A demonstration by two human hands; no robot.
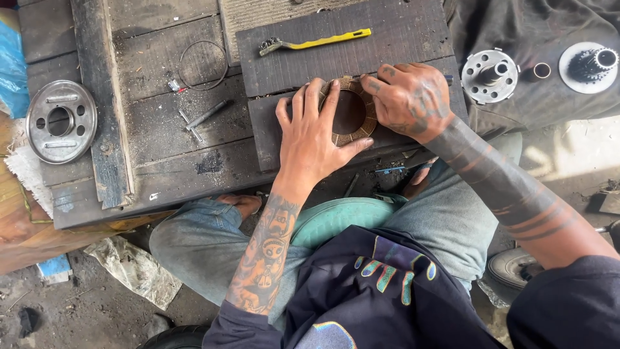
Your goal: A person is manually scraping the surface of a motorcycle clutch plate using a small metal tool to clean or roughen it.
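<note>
A brown ring-shaped friction disc [369, 116] lies flat on a dark wooden board [394, 39]. My left hand [316, 136] presses down on the disc's left side with spread fingers. My right hand [410, 97] rests on the disc's right edge, fingers curled against it; whether it holds a small tool I cannot tell. Both hands touch the disc and hide much of its rim.
A yellow-handled wire brush [316, 42] lies on the board above. A round metal plate [61, 121] sits far left, a thin wire ring [203, 64] and loose bolts [205, 116] nearby. A metal hub [491, 74], a small ring [542, 70] and a toothed gear [589, 64] lie on dark cloth at right.
</note>
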